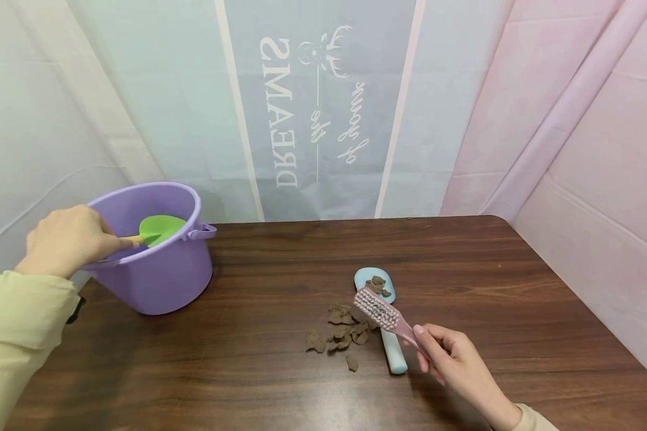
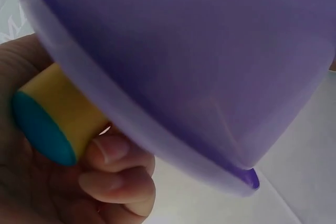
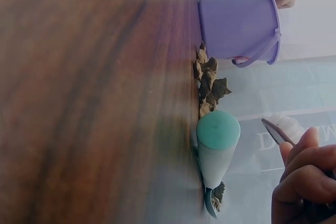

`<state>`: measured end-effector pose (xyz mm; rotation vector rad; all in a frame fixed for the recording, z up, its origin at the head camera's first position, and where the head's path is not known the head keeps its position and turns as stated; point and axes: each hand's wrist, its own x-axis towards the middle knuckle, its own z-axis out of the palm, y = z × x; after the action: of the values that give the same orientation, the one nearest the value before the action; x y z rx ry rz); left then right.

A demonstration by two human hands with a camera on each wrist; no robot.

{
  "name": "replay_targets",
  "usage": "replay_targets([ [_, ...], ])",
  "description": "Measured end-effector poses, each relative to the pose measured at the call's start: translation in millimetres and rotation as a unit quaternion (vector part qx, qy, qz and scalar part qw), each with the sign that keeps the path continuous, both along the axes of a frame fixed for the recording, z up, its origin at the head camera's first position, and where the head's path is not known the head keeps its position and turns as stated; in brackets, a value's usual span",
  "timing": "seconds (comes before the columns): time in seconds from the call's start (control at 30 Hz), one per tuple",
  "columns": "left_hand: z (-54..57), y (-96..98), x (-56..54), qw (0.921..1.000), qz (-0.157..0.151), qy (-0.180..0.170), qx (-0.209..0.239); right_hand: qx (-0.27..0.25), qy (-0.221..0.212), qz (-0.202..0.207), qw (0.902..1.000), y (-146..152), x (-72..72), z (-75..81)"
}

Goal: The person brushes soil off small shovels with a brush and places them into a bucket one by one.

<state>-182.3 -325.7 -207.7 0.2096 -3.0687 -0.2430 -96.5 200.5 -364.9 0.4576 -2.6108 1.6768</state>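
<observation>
My left hand (image 1: 67, 239) is at the rim of a purple bucket (image 1: 164, 278), gripping the yellow handle of a toy shovel. The green blade (image 1: 160, 228) of this shovel lies inside the bucket's opening. In the left wrist view the handle's teal end (image 2: 44, 129) pokes out past the rim between thumb and fingers. My right hand (image 1: 455, 362) holds a pink brush (image 1: 380, 310), bristles facing up, above the table. Beneath it lies a light blue shovel (image 1: 393, 353) with a few brown flakes (image 1: 377, 281) on its blade. More crumpled brown flakes (image 1: 341, 335) are scattered left of its handle.
Everything stands on a dark wood table (image 1: 259, 371). The bucket is near its back left, its side handle (image 1: 202, 231) pointing right. A pale printed curtain (image 1: 323, 149) hangs behind the table's far edge, with light cloth along both sides.
</observation>
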Motion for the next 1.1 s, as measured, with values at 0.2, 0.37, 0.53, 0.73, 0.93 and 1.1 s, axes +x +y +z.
replay_targets([
  [0.2, -3.0, -2.4, -3.9, 0.9998, 0.006, -0.02, 0.004, -0.005, -0.003, 0.003, 1.0, -0.3, -0.4, 0.5],
  [0.37, -5.4, -2.8, -5.6, 0.9998, 0.012, -0.018, 0.005, -0.003, -0.002, 0.004, 1.0, -0.2, -0.3, 0.6],
  [0.53, -6.9, -2.9, -5.9, 0.9997, 0.017, -0.015, 0.004, -0.002, -0.003, 0.001, 1.0, -0.1, -0.3, 1.3],
  [0.73, -7.7, -4.2, -5.6, 0.9997, 0.012, -0.019, 0.007, -0.001, -0.004, 0.003, 1.0, -0.4, -1.0, 1.6],
  [0.93, -9.7, -5.6, -4.5, 0.9998, 0.017, -0.01, 0.009, -0.003, -0.005, 0.004, 1.0, -0.8, -1.6, 1.6],
  [1.1, -11.4, -5.4, -3.9, 0.9998, 0.016, 0.006, 0.008, -0.002, -0.003, 0.003, 1.0, -1.0, -1.8, 1.3],
])
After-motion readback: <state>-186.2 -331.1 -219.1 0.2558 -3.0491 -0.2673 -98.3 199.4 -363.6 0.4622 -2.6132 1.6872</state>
